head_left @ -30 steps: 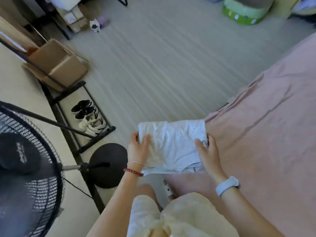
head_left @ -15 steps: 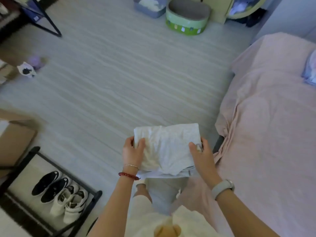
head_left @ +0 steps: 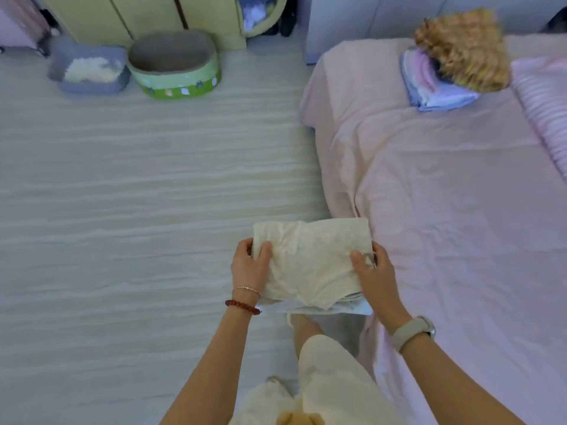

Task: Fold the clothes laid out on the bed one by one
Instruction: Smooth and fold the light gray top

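Bed (head_left: 454,210), pink cover, fills the view from one o'clock round to five o'clock; my standing place is at its near corner, legs at six o'clock. Floor (head_left: 138,194), pale boards, takes the whole nine o'clock side. Fluffy tan item (head_left: 463,47), at one o'clock on the bed, resting on the folded stack (head_left: 435,84) of pink, white and blue pieces; I cannot tell what the tan item is. Green round basket (head_left: 175,65) and grey tray (head_left: 89,70), side by side at eleven o'clock on the floor against yellow cupboard doors. White garment (head_left: 313,265), the piece in hand, already folded to a compact rectangle of several layers, held in the air just off the bed's near edge, centre of view. My left hand (head_left: 250,266) grips its left edge, thumb on top, fingers curled under. My right hand (head_left: 372,271) grips its right edge the same way, thumb over the cloth. Step, as I judge it: folding of this piece is finished and it is ready for putting down. Next move calls for carrying it level toward one o'clock, both grips kept firm so the layers do not slide, and setting it flat beside or upon the stack.
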`<state>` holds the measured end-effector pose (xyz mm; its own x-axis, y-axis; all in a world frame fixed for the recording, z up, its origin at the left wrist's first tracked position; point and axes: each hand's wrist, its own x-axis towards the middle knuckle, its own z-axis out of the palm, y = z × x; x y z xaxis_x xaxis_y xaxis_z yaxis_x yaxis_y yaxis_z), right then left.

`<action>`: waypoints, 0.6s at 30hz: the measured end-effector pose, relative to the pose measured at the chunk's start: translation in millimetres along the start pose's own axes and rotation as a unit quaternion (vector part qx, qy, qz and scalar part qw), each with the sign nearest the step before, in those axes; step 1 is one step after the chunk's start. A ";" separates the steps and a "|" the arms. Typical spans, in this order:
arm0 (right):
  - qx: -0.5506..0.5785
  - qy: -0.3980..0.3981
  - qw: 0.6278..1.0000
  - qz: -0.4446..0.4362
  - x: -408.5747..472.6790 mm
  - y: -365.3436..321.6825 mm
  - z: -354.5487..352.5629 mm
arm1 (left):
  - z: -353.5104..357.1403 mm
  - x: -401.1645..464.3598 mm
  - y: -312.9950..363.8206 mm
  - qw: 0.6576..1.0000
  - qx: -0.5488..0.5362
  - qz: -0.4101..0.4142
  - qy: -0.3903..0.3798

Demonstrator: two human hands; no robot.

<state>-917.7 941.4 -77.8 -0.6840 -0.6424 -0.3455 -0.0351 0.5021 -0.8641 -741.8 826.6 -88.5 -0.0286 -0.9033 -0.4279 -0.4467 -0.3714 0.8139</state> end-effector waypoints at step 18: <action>0.151 0.212 0.964 0.058 421.0 -173.7 -44.4 | 240.4 360.6 360.7 0.960 0.097 0.184 -0.189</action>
<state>-1231.9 609.5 -56.9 -0.9095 -0.2653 -0.3200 0.2291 0.3225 -0.9184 -1128.2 418.4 -43.7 -0.5224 -0.8098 -0.2671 -0.5009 0.0380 0.8647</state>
